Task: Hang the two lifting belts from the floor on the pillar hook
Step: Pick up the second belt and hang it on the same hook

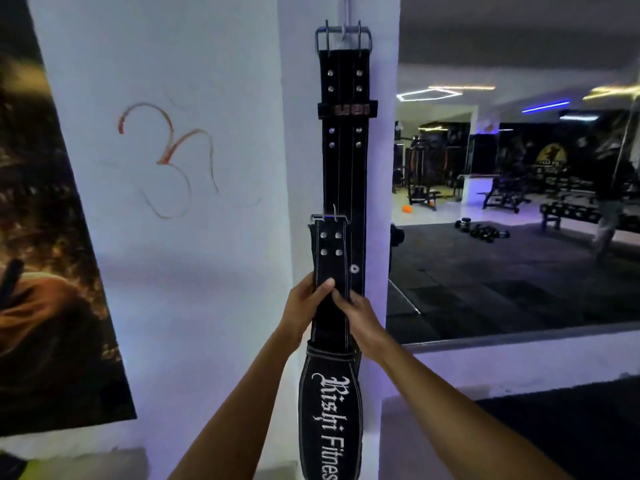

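One black lifting belt (pixel 344 161) hangs by its metal buckle from the hook (pixel 347 27) near the top of the white pillar (pixel 381 168). A second black belt (pixel 329 258), with white stitching and white lettering on its wide lower part, is held upright in front of the hanging one, its buckle end up, well below the hook. My left hand (pixel 304 306) grips its left edge with the thumb across the front. My right hand (pixel 358 320) pinches its right edge at the same height.
A white wall with an orange painted symbol (pixel 166 157) lies left of the pillar, and a dark poster (pixel 45 254) hangs further left. A large mirror (pixel 519 202) on the right reflects gym machines, dumbbells and a dark floor mat. A low white ledge runs below the mirror.
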The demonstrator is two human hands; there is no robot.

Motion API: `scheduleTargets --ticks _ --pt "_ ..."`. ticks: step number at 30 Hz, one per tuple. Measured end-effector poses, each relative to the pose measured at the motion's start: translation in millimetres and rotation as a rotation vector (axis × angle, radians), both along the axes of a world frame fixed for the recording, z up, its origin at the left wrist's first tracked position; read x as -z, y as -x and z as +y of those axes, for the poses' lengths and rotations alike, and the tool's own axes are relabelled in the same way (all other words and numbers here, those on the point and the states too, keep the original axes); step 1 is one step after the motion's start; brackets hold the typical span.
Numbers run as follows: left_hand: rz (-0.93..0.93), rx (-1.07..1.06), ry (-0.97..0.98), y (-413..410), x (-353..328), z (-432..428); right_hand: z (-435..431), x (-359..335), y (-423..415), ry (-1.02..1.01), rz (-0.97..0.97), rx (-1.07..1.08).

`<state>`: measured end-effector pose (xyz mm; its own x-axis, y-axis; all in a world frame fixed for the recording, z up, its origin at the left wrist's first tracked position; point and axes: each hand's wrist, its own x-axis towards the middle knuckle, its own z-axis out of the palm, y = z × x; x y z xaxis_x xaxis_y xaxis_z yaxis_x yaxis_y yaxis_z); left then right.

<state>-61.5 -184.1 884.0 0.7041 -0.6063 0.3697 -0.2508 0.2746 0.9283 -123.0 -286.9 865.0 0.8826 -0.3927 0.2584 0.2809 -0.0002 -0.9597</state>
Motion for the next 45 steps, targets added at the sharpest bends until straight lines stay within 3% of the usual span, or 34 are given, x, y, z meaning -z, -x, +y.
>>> scheduleTargets --ticks 5,7,10,22,29,34,40,45 --pt "-0.103 -0.142 -0.123 8 22 3 -13 -2 4 0.07 0.066 -0.008" --pt "-0.039 -0.031 -0.311 1 36 10 -22 -9 2 0.098 0.098 0.027" --pt "-0.086 0.225 -0.581 4 63 9 -37 -15 5 0.048 0.115 0.066" --pt "0.219 0.096 0.019 -2 30 -30 -55 -12 22 0.027 0.081 0.081" --pt "0.194 0.008 0.021 4 -23 -51 -46 -11 12 -0.05 0.006 -0.02" --pt "0.246 -0.142 0.057 0 -29 -62 -34 -8 6 0.027 -0.025 -0.061" --pt "0.251 -0.056 0.138 -6 -30 -63 -45 0 6 0.089 0.04 0.04" --pt "0.218 0.024 0.093 -10 -27 -58 -59 0 17 0.227 0.227 0.013"
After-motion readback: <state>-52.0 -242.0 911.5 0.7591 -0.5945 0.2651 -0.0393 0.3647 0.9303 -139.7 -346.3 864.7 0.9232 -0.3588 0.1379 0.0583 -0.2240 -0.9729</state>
